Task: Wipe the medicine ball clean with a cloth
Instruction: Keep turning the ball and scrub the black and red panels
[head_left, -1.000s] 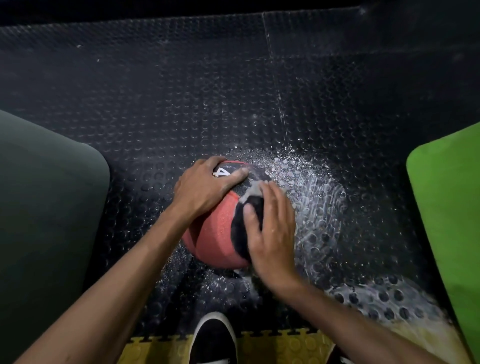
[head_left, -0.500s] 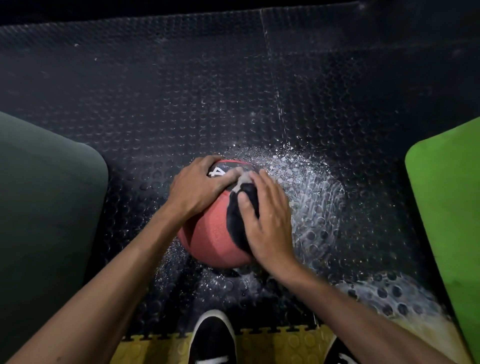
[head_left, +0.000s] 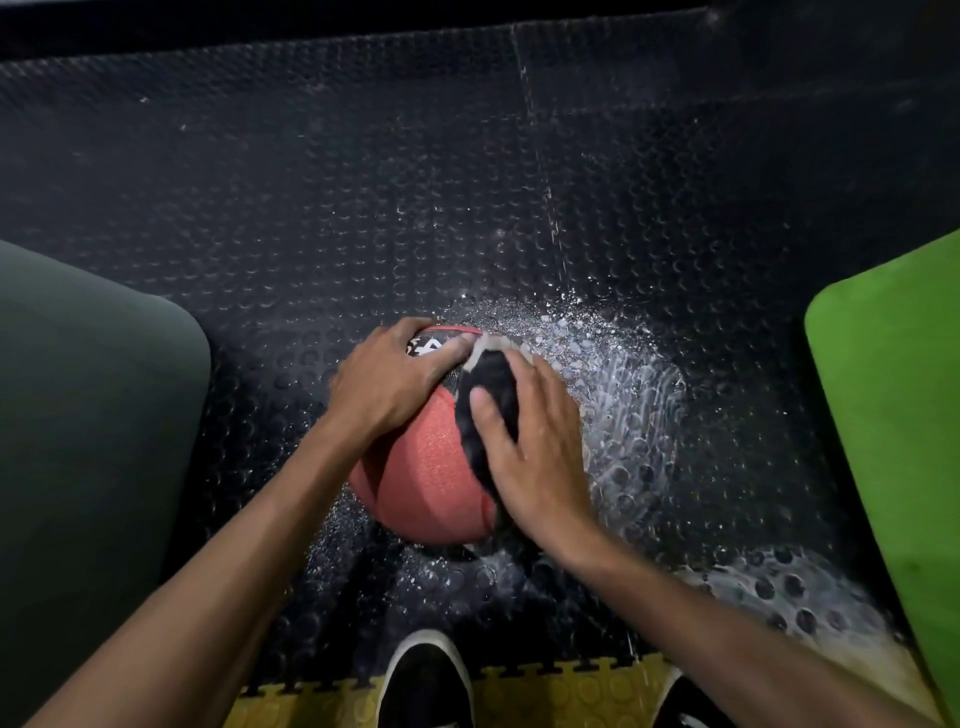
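Far left: dark grey-green padded mat (head_left: 78, 441) w/ a rounded corner, lying on the black studded rubber floor (head_left: 363, 182). Low centre, a strip of yellow interlocking foam tile (head_left: 571, 696) borders the black floor; a black shoe with white sole edge (head_left: 423, 680) sits across that border, and part of a second shoe (head_left: 680, 701) shows further right.

Left hand (head_left: 387, 382) lies on the upper-left of the round red-and-black textured medicine ball (head_left: 431, 483), fingers curved over its top and gripping it, fingertips next to the white print on the black panel. The ball rests on the floor approx. centre, just ahead of the shoes.

Right hand (head_left: 535, 447) is on the ball's right side, fingers straight and close together, pressing a dark cloth with a pale grey edge (head_left: 488, 395) flat against the surface; thumb lies on the cloth. The cloth's lower end looks to trail down the ball's side under the palm, but it's blurred there.

Right of the ball, white powdery residue (head_left: 623, 374) is smeared across the floor in an arc, w/ another pale patch (head_left: 810, 603) nearer the right forearm. Far right: bright green mat (head_left: 893, 415).
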